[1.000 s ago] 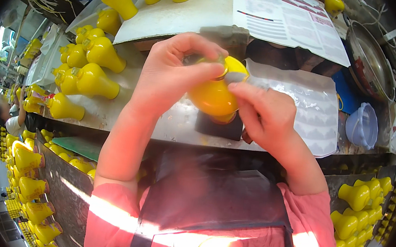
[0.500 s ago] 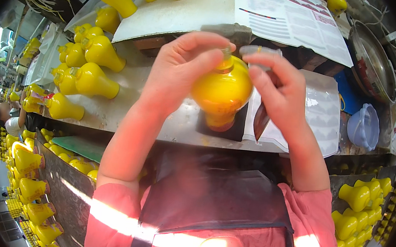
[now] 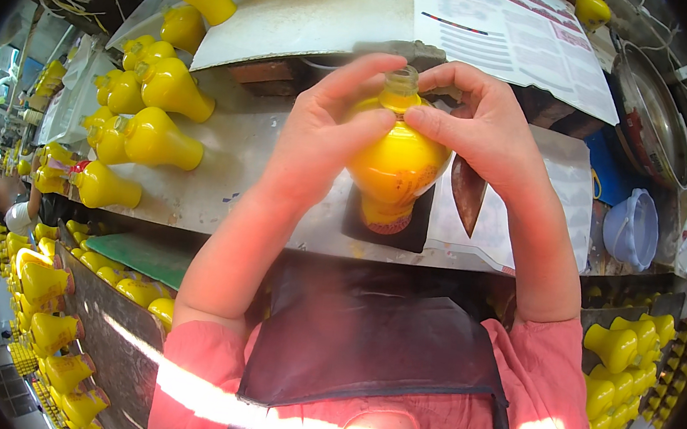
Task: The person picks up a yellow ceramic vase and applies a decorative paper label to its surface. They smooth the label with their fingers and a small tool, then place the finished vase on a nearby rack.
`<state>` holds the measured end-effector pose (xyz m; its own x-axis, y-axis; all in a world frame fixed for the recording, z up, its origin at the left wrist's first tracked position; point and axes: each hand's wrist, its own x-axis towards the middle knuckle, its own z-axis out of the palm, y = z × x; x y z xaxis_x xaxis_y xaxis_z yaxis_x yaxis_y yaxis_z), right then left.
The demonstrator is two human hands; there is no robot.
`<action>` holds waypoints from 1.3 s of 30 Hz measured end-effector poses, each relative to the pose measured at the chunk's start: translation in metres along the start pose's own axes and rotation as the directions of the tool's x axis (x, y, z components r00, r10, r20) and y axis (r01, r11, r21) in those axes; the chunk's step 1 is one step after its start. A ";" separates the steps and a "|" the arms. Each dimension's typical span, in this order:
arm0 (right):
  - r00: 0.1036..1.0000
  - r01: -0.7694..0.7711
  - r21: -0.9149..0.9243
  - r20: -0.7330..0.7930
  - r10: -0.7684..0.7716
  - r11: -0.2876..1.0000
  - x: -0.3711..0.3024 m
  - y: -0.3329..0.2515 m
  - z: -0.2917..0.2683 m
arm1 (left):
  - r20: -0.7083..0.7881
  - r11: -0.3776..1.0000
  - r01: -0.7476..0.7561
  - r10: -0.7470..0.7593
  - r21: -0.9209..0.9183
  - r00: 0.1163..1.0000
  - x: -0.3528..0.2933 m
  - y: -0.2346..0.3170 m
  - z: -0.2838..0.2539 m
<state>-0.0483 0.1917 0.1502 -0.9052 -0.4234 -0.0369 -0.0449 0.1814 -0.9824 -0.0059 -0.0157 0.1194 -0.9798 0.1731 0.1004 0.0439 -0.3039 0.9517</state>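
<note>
"Both my hands are gripping one thing right now: a glossy yellow, broad-shouldered bottle (image 3: 396, 170) with a clear glass mouth!"

"Where is it standing, and how are you holding it?"

"Straight in front of me, its narrow foot showing over a black square pad (image 3: 410, 237); whether foot and pad are touching, I cannot tell. My left hand (image 3: 332, 125) is clasping one side of the shoulder, thumb lying near the neck, index finger arching up beside the mouth. My right hand (image 3: 486, 133) is mirroring it across the bottle, thumb tip pressing just below the neck, fingers curling behind!"

"And what's sticking out on that side?"

"A dark brown, pointed blade (image 3: 467, 198), and its tip is pointing back towards me from beneath my right hand! My palm is hiding its upper end, so I cannot tell whether my fingers are gripping that too."

"What's surrounding you?"

"Plenty! On my right, a white sheet with grey printed shapes (image 3: 576, 168) is covering part of the pale metal tabletop (image 3: 229, 152), and a lavender plastic bucket (image 3: 631, 230) is standing near the end. On my left, a cluster of glossy yellow bottles (image 3: 163, 139) is crowding the surface, while others are lining the far edge of a raised white board (image 3: 338, 25)."
</note>
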 end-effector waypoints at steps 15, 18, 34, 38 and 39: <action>0.999 0.023 0.041 -0.030 -0.022 0.999 -0.003 0.010 0.000 | 0.003 0.995 -0.051 0.051 0.086 0.999 -0.003 0.001 0.002; 0.966 0.196 -0.073 -0.156 -0.205 0.978 -0.014 0.008 0.006 | -0.031 1.000 -0.015 0.015 0.017 0.999 -0.001 0.010 0.006; 0.754 0.548 -0.424 -0.124 -0.645 0.721 -0.054 0.030 0.012 | -0.055 0.965 0.036 -0.022 0.260 0.998 0.002 0.044 0.026; 0.593 0.663 -0.586 0.031 -0.805 0.466 -0.061 0.031 0.020 | -0.052 0.921 -0.115 0.145 0.373 0.988 -0.001 0.036 0.030; 0.597 0.659 -0.615 0.077 -0.799 0.433 -0.061 0.030 0.022 | -0.041 0.879 -0.178 0.218 0.442 0.975 -0.001 0.035 0.030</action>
<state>0.0153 0.2039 0.1185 -0.4720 -0.4661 0.7483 -0.8757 0.3459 -0.3369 0.0026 0.0021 0.1613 -0.9538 0.0646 0.2933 0.2991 0.1166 0.9471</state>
